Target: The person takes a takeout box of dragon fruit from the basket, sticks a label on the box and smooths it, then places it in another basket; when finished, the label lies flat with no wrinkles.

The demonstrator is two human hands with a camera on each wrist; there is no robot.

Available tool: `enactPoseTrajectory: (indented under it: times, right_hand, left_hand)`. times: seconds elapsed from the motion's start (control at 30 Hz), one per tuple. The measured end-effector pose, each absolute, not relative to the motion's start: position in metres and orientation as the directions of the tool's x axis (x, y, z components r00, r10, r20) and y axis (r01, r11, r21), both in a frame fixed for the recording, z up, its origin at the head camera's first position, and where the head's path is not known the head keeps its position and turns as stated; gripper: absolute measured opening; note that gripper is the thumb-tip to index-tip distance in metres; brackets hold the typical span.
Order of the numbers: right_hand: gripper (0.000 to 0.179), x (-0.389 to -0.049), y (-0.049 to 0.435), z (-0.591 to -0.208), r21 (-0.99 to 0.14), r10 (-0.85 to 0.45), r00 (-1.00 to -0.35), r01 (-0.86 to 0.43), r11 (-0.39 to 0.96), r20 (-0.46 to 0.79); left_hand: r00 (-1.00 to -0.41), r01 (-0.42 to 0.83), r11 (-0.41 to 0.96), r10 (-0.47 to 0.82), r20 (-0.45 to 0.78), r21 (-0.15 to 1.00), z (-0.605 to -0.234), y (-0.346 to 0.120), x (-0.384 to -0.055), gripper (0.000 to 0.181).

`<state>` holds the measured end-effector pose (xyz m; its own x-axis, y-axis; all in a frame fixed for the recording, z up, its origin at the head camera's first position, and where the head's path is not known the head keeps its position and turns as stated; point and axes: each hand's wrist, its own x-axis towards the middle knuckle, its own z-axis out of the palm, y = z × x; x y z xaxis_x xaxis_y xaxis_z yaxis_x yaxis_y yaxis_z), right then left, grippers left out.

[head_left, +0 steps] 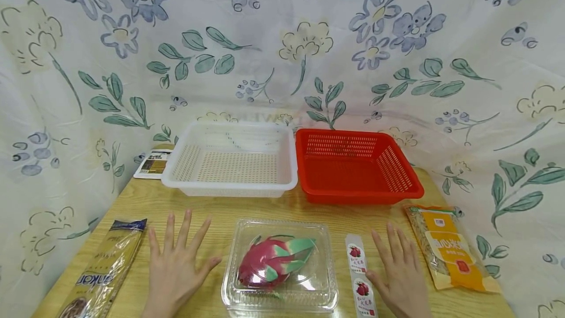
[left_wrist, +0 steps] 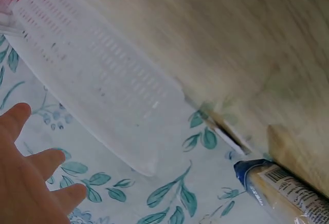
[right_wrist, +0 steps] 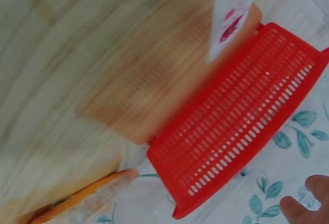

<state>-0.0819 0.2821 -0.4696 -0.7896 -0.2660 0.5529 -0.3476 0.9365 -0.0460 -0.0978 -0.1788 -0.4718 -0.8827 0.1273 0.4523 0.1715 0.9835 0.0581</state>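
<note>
A pink dragon fruit (head_left: pixel 265 264) with green leaf tips lies inside a clear plastic box (head_left: pixel 324 259) at the front middle of the table. To its left is my left hand (head_left: pixel 176 264), fingers spread wide and holding nothing; it also shows in the left wrist view (left_wrist: pixel 36 178). On the other side, my right hand (head_left: pixel 399 271) has its fingers extended and grips nothing. Its thumb is right beside a strip of fruit stickers (head_left: pixel 363 288), printed with red dragon fruit. Only the right fingertips (right_wrist: pixel 295 209) show in the right wrist view.
Behind the box stand a white plastic basket (head_left: pixel 229 186) and a red one (head_left: pixel 362 195). A yellow bag of grain (head_left: pixel 454 249) lies at the right, a long brown packet (head_left: pixel 103 269) at the left. A white-edged packet (head_left: pixel 152 163) sits beside the white basket. A floral cloth (head_left: pixel 265 72) hangs behind.
</note>
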Motion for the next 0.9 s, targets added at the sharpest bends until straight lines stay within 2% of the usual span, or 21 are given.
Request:
enactPoseTrajectory:
  times: [0.3,0.57,0.77,0.9]
  right_hand:
    - [0.073,-0.077,0.298,-0.479,-0.063,-0.212,-0.863,-0.269,0.961,0.458]
    - [0.078,-0.080,0.286,-0.483,-0.149,-0.137,-0.974,-0.165,0.975,0.179]
    - [0.083,-0.084,0.282,-0.485,-0.176,-0.116,-0.993,-0.112,0.978,-0.009]
    - [0.076,-0.087,0.283,-0.486,-0.214,-0.128,-0.992,-0.122,0.969,-0.018]
  left_hand:
    - [-0.902,0.142,0.986,0.093,0.422,0.085,-0.479,-0.186,-0.094,0.082]
    - [-0.896,0.163,0.980,0.100,0.433,0.110,-0.479,-0.175,-0.089,0.077]
    - [-0.891,0.169,0.980,0.105,0.442,0.109,-0.481,-0.170,-0.087,0.079]
    - [-0.896,0.155,0.982,0.092,0.435,0.111,-0.481,-0.172,-0.085,0.079]
